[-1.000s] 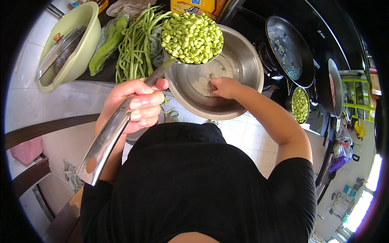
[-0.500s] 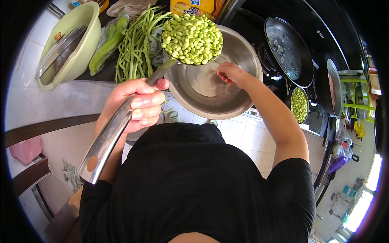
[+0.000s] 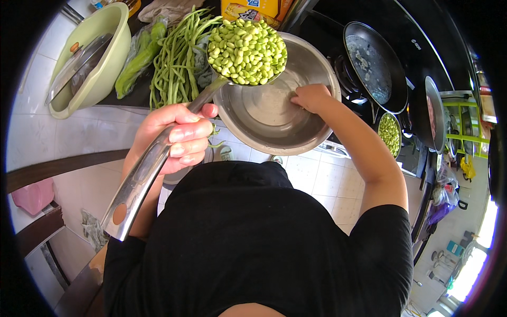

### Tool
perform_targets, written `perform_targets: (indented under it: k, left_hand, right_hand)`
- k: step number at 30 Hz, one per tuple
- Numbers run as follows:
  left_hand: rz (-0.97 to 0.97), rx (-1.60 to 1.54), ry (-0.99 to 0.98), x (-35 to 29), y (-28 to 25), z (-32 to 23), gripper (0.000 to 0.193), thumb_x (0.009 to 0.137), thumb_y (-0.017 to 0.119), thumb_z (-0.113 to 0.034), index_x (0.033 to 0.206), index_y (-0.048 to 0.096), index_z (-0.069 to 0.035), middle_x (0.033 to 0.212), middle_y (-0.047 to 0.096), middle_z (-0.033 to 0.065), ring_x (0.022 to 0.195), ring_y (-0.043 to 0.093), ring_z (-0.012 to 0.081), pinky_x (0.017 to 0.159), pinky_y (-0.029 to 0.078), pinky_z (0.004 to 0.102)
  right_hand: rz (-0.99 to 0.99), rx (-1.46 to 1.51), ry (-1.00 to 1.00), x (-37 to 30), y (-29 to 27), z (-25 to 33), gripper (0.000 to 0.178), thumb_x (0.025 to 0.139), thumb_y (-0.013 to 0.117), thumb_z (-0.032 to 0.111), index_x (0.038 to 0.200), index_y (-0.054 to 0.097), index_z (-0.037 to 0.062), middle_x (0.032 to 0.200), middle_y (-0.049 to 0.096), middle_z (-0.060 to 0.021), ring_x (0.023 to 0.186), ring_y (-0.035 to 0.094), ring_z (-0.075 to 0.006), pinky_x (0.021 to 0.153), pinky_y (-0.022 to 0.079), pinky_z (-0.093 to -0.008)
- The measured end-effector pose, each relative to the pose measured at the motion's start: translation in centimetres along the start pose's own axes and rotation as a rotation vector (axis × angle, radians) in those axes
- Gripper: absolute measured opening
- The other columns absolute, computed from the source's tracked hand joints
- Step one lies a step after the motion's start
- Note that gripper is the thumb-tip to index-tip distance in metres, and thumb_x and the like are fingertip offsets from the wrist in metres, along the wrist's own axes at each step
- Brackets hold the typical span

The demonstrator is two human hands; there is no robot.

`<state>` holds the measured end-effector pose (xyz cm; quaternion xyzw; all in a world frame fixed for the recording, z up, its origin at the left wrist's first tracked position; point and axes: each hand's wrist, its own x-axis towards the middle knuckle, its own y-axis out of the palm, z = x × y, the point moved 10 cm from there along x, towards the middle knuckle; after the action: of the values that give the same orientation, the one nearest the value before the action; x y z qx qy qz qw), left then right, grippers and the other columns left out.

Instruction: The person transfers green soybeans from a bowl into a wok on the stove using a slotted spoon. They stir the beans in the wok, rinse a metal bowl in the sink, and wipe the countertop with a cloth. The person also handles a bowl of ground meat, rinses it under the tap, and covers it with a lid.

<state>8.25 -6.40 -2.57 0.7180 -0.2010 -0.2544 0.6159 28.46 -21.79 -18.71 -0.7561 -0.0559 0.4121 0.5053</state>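
Note:
My left hand [image 3: 177, 138] is wrapped round the long steel handle of a skimmer ladle [image 3: 142, 177], holding it raised. Its round bowl is heaped with shelled green soybeans [image 3: 247, 52]. Under and behind the ladle stands a wide stainless steel basin [image 3: 274, 147] with what looks like shallow, slightly cloudy water inside. My right hand [image 3: 312, 99] reaches into this basin, fingers curled together near its right inner wall. Whatever those fingers hold, if anything, is hidden.
Long green beans [image 3: 178, 63] and bagged green vegetables [image 3: 141, 58] lie left of the basin. Beyond them stands a pale green tub [image 3: 119, 50] with a glass lid inside. On the right are a wet black frying pan [image 3: 372, 63] and a container of green beans [image 3: 389, 135].
My right hand has shifted slightly right within the basin, and its fingers have drawn in. The filled ladle in my left hand has barely moved, a touch to the left.

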Motion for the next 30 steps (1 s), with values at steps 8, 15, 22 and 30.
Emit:
perform_targets:
  k: [8, 15, 22, 30]
  left_hand:
    - [-0.002, -0.005, -0.005, 0.0, 0.1, 0.1, 0.03, 0.084, 0.03, -0.006, 0.112, 0.039, 0.004, 0.055, 0.046, 0.001, 0.044, 0.047, 0.0138, 0.051, 0.044, 0.0316]
    - [-0.003, 0.011, 0.0, 0.0, 0.1, 0.1, 0.03, 0.084, 0.031, -0.006, 0.111, 0.04, 0.004, 0.055, 0.046, 0.001, 0.043, 0.047, 0.0136, 0.05, 0.044, 0.0314]
    - [-0.026, 0.028, 0.01, -0.1, 0.0, 0.0, 0.029, 0.085, 0.031, -0.006, 0.11, 0.041, 0.004, 0.054, 0.045, 0.0002, 0.042, 0.046, 0.0125, 0.049, 0.043, 0.0305]
    - [-0.02, 0.066, -0.008, -0.1, 0.2, 0.1, 0.026, 0.085, 0.032, -0.009, 0.103, 0.048, 0.001, 0.054, 0.044, -0.0013, 0.044, 0.045, 0.0117, 0.048, 0.043, 0.0281]
  right_hand:
    - [0.174, -0.176, -0.069, -0.5, 2.0, 0.8, 0.026, 0.071, 0.062, 0.028, 0.088, 0.067, 0.0092, 0.09, 0.065, -0.0066, 0.083, 0.062, -0.0234, 0.071, 0.049, -0.036]
    - [0.161, -0.227, -0.141, -1.4, 2.6, 1.7, 0.021, 0.076, 0.055, 0.02, 0.091, 0.066, 0.0099, 0.092, 0.065, -0.0079, 0.085, 0.062, -0.0241, 0.071, 0.049, -0.0368]
    - [0.235, -0.168, -0.088, -2.6, 1.9, 2.3, 0.023, 0.077, 0.05, 0.011, 0.094, 0.065, 0.0092, 0.094, 0.064, -0.0092, 0.086, 0.062, -0.0245, 0.072, 0.049, -0.0359]
    - [0.108, -0.097, 0.025, -1.4, 2.9, 1.4, 0.022, 0.078, 0.05, 0.013, 0.095, 0.063, 0.0104, 0.09, 0.064, -0.009, 0.085, 0.062, -0.025, 0.072, 0.049, -0.0348]
